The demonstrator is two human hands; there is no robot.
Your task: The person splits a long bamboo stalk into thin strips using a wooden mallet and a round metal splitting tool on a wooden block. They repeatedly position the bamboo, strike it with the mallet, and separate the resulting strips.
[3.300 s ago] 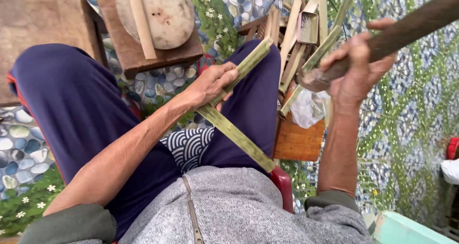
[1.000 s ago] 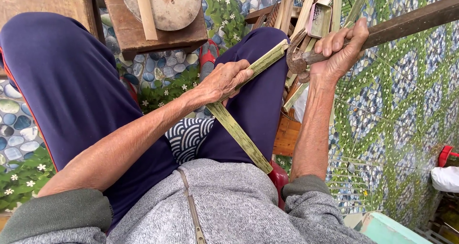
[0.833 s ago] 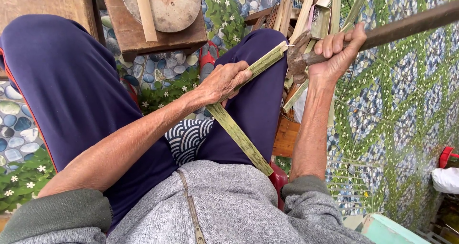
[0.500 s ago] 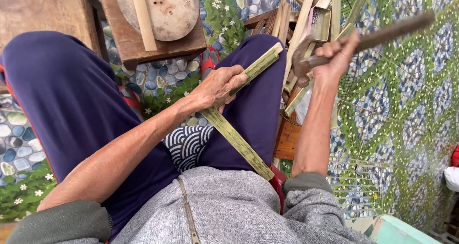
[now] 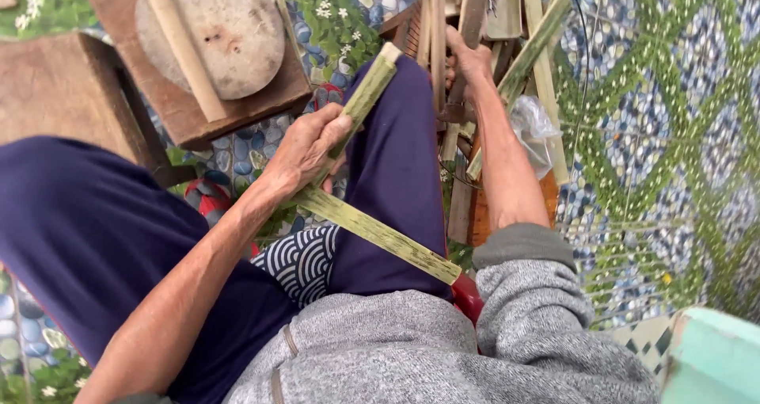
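Observation:
My left hand (image 5: 305, 146) grips two split green bamboo strips where they cross over my right thigh. One bamboo strip (image 5: 366, 95) points up and away, the other bamboo strip (image 5: 380, 234) runs down toward my waist. My right hand (image 5: 467, 63) is stretched forward to a wooden crate of bamboo slats (image 5: 507, 24) and closes around a dark wooden handle (image 5: 463, 36) standing among them. The tool's head is hidden among the slats.
A wooden chopping block with a round worn disc (image 5: 218, 32) and a stick on it stands ahead on the left. A brown wooden stool (image 5: 55, 95) is at far left. A clear plastic bag (image 5: 534, 127) hangs by the crate. A turquoise object (image 5: 712, 356) sits at bottom right.
My right hand, which held the long-handled tool raised out to the right, has swung it down and forward into the crate of slats. My left hand kept its hold on the strips.

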